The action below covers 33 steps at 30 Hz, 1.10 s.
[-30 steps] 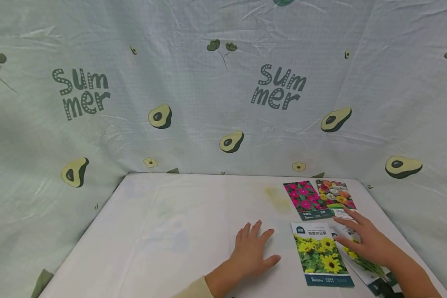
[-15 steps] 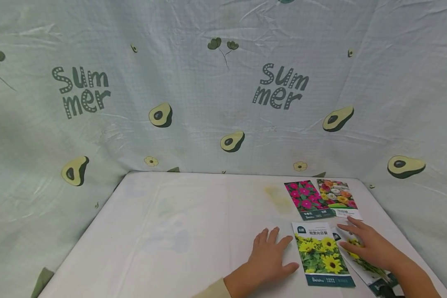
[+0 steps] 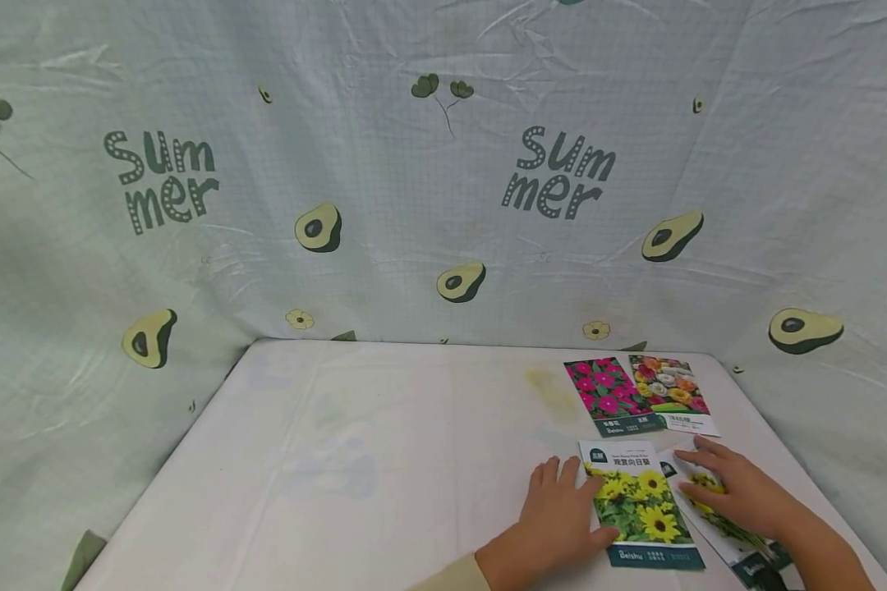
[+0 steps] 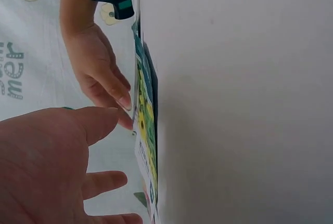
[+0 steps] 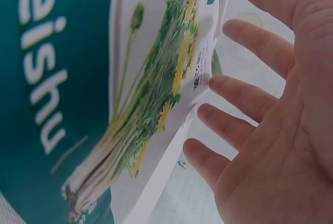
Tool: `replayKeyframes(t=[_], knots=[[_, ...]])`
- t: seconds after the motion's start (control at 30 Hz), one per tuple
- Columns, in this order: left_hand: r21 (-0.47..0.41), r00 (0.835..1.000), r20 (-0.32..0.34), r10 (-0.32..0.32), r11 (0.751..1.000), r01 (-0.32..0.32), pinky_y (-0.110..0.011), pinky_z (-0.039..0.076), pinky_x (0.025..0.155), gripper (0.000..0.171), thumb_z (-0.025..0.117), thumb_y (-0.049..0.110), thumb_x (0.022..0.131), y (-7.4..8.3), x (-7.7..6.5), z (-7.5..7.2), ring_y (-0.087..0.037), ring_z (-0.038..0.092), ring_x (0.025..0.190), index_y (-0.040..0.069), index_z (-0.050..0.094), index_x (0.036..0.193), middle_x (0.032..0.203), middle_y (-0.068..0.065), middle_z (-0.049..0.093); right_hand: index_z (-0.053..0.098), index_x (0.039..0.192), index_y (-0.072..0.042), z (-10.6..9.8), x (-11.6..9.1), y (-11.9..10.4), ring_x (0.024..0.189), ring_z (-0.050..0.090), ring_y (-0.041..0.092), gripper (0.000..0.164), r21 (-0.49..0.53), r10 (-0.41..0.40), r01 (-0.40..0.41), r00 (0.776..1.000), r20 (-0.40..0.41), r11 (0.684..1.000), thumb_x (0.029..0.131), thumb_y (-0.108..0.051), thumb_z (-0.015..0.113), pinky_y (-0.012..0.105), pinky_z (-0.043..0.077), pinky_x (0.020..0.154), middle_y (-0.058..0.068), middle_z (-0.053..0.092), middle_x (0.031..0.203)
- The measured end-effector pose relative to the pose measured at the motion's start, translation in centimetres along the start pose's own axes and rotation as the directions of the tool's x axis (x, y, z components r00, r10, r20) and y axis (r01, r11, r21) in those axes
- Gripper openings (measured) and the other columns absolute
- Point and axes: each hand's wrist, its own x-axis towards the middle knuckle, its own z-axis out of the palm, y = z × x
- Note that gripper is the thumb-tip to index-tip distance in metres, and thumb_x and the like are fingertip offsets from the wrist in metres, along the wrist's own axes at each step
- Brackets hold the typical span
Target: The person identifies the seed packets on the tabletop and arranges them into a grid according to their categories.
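My left hand (image 3: 558,519) lies at the left edge of a seed packet with yellow sunflowers (image 3: 646,513), fingers spread, thumb and index tip over its edge. In the left wrist view those fingers (image 4: 104,182) are loosely straight beside the packet, seen nearly edge-on. My right hand (image 3: 742,491) is over a second seed packet (image 5: 156,78), which shows a yellow-flowered plant with roots. Its fingers are apart and slightly bent, pinching nothing; whether they touch the packet is unclear. The sunflower packet partly overlaps this second packet.
Behind them on the white table (image 3: 355,460) lie a seed packet with pink flowers (image 3: 609,394) and another with mixed-colour blooms (image 3: 673,390), slightly overlapping. A cloth curtain (image 3: 384,164) with avocado prints hangs behind the table.
My left hand has slid right from the bare table to the sunflower packet's edge. My right hand has drawn back slightly from the far packets. The packets look unmoved.
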Motion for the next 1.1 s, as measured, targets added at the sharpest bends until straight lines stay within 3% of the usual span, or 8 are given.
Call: replayKeyframes(t=[0.4,0.73,0.93,1.1], knots=[[0.025,0.998,0.008,0.061,0.998,-0.061,-0.042,0.035,0.119,0.057,0.060,0.070,0.091,2.0,0.7,0.6,-0.019,0.040,0.139,0.048,0.051,0.144,0.152,0.012,0.042,0.062,0.141,-0.011,0.3,-0.2,0.0,0.133,0.034,0.067,0.073,0.000,-0.019,0.019,0.999,0.042,1.000,0.086,-0.058,0.074,0.075,0.043,0.093,0.037,0.036,0.153],[0.024,0.996,-0.009,0.084,0.996,-0.083,-0.041,0.034,0.119,0.056,0.058,0.070,0.092,2.3,2.0,0.5,-0.018,0.039,0.142,0.050,0.050,0.144,0.153,0.010,0.042,0.063,0.139,-0.010,0.1,0.2,-0.4,0.134,0.035,0.065,0.070,0.003,-0.035,0.035,0.998,0.051,0.999,0.086,-0.054,0.077,0.074,0.042,0.096,0.036,0.039,0.152],[0.030,0.993,0.026,0.113,0.993,-0.114,-0.040,0.032,0.121,0.057,0.056,0.071,0.093,2.6,3.2,1.0,-0.016,0.037,0.145,0.050,0.047,0.145,0.155,0.012,0.040,0.065,0.139,-0.016,0.4,0.3,-0.8,0.137,0.033,0.064,0.063,0.061,-0.016,0.010,0.994,0.103,0.998,0.089,-0.053,0.073,0.074,0.042,0.097,0.031,0.040,0.155],[0.034,0.990,0.047,0.134,0.990,-0.136,-0.041,0.033,0.120,0.056,0.056,0.071,0.093,3.0,3.9,1.4,-0.015,0.036,0.145,0.050,0.047,0.144,0.155,0.014,0.039,0.063,0.141,-0.015,0.8,0.4,-0.9,0.138,0.033,0.064,0.063,0.075,0.001,-0.010,0.992,0.126,0.997,0.092,-0.053,0.070,0.074,0.041,0.098,0.031,0.041,0.155]])
